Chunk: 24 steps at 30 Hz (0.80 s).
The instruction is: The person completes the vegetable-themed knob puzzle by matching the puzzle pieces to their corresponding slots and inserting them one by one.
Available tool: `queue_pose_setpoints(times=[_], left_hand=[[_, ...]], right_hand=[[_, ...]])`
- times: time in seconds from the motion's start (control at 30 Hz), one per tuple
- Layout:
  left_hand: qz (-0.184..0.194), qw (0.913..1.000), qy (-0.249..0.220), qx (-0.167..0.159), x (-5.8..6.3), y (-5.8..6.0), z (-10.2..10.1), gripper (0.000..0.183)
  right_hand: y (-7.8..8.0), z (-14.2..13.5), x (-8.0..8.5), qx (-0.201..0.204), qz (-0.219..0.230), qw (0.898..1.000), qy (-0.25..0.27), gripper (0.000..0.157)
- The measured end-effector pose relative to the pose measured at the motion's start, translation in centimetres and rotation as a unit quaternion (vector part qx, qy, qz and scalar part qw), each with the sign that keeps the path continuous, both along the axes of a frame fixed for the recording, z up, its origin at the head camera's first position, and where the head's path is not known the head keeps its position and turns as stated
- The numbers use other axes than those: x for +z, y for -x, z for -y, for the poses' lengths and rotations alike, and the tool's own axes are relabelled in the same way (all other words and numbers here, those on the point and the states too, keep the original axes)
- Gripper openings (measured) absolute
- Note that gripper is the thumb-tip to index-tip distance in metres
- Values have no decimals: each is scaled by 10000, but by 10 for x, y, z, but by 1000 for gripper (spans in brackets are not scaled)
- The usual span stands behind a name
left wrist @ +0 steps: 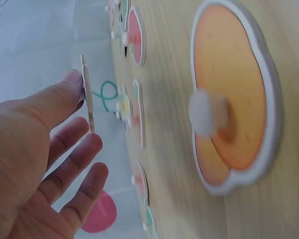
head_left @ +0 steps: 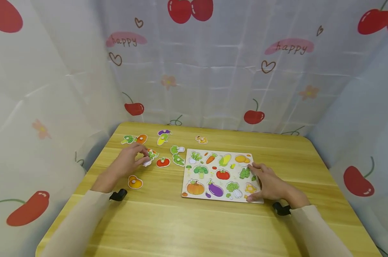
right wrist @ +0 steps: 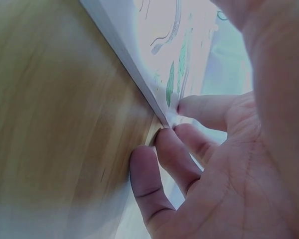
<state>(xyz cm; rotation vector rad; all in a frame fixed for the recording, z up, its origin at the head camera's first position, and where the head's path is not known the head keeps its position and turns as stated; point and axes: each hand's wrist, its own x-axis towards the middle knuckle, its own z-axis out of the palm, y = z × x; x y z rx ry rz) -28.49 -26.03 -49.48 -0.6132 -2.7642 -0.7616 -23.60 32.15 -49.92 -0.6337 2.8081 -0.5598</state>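
Observation:
In the head view, my left hand point(head_left: 128, 162) is over the loose pieces left of the board. Its thumb and fingertips pinch a flat turnip puzzle piece point(head_left: 147, 163), seen edge-on in the left wrist view, its other fingers spread below. A carrot piece point(head_left: 154, 151) shows partly behind it. Nearby lie a tomato piece point(head_left: 163, 162) and a potato piece point(head_left: 135, 182), each with a knob. My right hand point(head_left: 269, 184) rests at the right edge of the vegetable puzzle board point(head_left: 190, 175), thumb by the near corner. In the right wrist view, its fingertips point(right wrist: 145, 162) touch the board's edge.
Farther back lie a broccoli piece point(head_left: 128, 139), a pumpkin piece point(head_left: 142, 139), an eggplant piece point(head_left: 164, 132), a corn piece point(head_left: 163, 139) and a yellow-orange piece point(head_left: 202, 140). Leafy green pieces point(head_left: 178, 160) sit beside the board's left edge. A cherry-print curtain point(head_left: 207, 89) surrounds the wooden table point(head_left: 168, 221).

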Motion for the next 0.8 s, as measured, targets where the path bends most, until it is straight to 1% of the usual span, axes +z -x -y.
queue_pose_setpoints(times=[0.2,0.37,0.6,0.8], left_hand=[[78,9997,-94,-227,0,6,-24,11],[102,9992,-171,-352,-2,11,-41,11],[306,9989,-131,-339,1,14,-65,12],[374,9981,-111,-482,0,20,-85,11]], right_hand=[[-1,-1,0,30,-40,10000,-37,138],[-1,0,0,18,-58,10000,-13,137],[-1,-2,-1,14,-57,10000,29,139],[1,-3,-3,34,-69,10000,26,138]])
